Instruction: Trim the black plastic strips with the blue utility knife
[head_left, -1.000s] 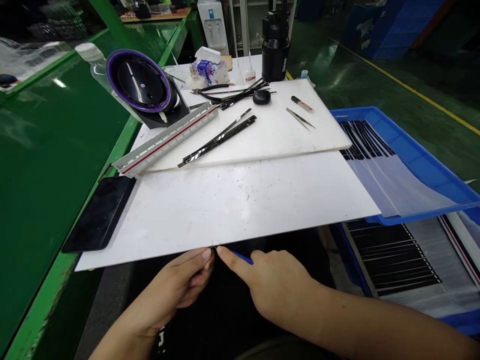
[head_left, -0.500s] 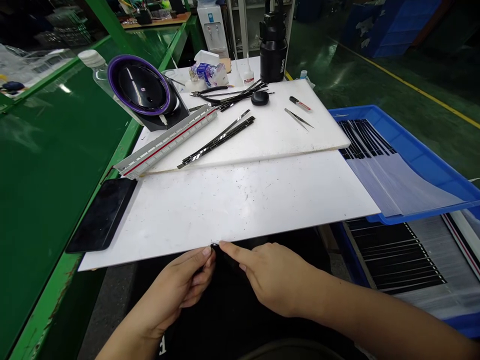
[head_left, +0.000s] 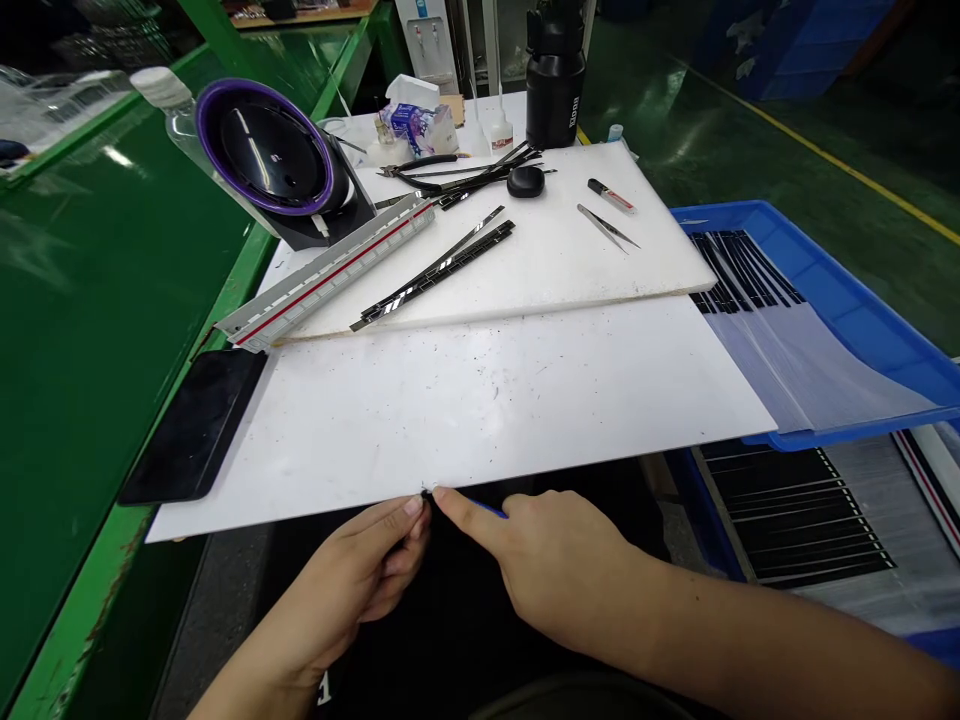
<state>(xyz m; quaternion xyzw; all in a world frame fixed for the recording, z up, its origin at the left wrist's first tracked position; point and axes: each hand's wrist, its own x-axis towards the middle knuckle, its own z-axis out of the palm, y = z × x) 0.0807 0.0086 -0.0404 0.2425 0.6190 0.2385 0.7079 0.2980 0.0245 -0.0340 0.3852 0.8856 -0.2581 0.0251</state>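
At the near edge of the white board point(head_left: 525, 400), my left hand point(head_left: 379, 560) is closed in a pinch on a small black piece point(head_left: 427, 494), most of which the fingers hide. My right hand point(head_left: 562, 545) curls around a slim blue tool point(head_left: 487, 508). Only a strip of its blue side shows, so its kind cannot be made out. The right index finger stretches along the tool, its tip close beside the black piece and the left thumb. Dark specks lie scattered on the board in front of both hands.
Black strips point(head_left: 439, 275), tweezers point(head_left: 607, 228), pliers point(head_left: 420, 172) and a black case point(head_left: 526, 181) lie on a foam slab point(head_left: 570, 270). A scale ruler point(head_left: 337, 270), a tablet point(head_left: 196, 425) and a purple-rimmed fan point(head_left: 266, 145) are left. Right stands a blue tray point(head_left: 862, 320) of strips.
A blue side of the tool now shows under my right index finger. The right hand has shifted slightly, while the left keeps its pinch. The view has tipped down a little.
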